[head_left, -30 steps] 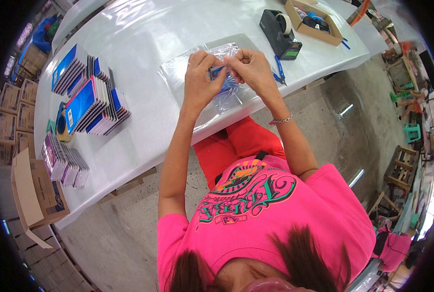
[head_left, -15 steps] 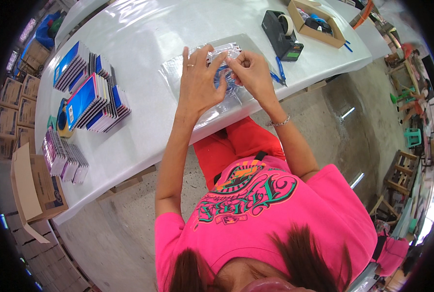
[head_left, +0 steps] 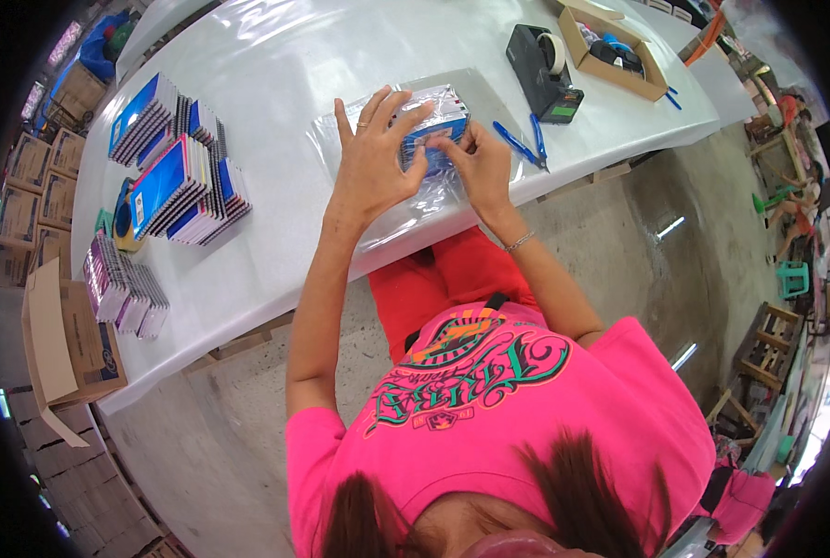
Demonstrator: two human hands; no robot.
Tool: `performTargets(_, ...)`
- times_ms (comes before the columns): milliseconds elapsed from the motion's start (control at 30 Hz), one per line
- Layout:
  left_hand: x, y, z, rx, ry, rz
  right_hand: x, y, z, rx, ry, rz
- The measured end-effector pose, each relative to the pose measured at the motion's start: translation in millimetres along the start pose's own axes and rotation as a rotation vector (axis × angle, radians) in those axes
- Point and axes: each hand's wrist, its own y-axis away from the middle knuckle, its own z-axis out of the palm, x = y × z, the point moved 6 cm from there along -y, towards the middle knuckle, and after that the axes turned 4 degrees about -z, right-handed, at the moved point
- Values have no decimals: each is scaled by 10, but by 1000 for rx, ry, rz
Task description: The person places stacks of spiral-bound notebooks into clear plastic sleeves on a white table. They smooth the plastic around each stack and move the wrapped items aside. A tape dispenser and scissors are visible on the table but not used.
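Note:
A pack of notebooks in shiny clear plastic wrap (head_left: 449, 130) lies on the table near its front edge, blue and white showing through the film. My left hand (head_left: 378, 149) lies over the pack's left side, fingers spread, its thumb at the near face. At the right front corner, my right hand (head_left: 483, 167) pinches the clear wrap, finger and thumb close to the left thumb. Beneath the pack is a flat clear plastic sheet (head_left: 378, 228). Blue-handled scissors (head_left: 529, 149) rest just right of my right hand.
Stacks of spiral notebooks (head_left: 168, 191) stand at the table's left, with purple ones (head_left: 122, 288) nearer. A black tape dispenser (head_left: 543, 74) and an open cardboard box (head_left: 615, 51) sit at the far right. Another open carton (head_left: 85, 339) is beside the table's left end.
My right hand has come down and toward me along the front of the pack. My left hand has shifted slightly left, and more of the wrapped notebooks now shows between the hands.

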Motion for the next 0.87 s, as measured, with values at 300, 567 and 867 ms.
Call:
performTargets(300, 157, -505, 214, -239, -10, -68, 227, 837, 381, -656, -467, 475)
performTargets(567, -242, -241, 112, 329, 1017, -369, 246, 49, 491, -385, -1547, 404)
performTargets(867, -468, 462, 849, 11, 942, -570, 105, -572, 113, -775, -693, -110)
